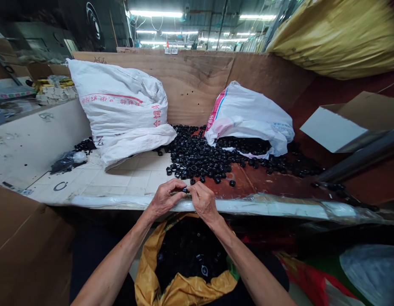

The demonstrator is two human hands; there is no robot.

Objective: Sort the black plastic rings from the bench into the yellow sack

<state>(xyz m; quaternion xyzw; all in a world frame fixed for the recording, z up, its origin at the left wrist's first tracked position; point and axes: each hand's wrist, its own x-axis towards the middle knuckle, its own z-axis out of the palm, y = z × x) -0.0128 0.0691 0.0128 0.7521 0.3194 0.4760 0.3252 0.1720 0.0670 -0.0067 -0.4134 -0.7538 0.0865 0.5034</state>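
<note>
My left hand and my right hand meet above the bench's front edge. Between their fingertips is a small black plastic part, pinched by my left thumb and fingers. My right fingers are closed against its other side, and whether they hold a second piece is hidden. Just beyond my hands lies a spread pile of small black ring-shaped parts. Below my wrists, an open yellow sack holds many black pieces.
On the bench, a white woven sack leans at left and another white sack lies open at right, black parts at its mouth. A wooden board stands behind. At right are a cardboard box and a dark metal bar.
</note>
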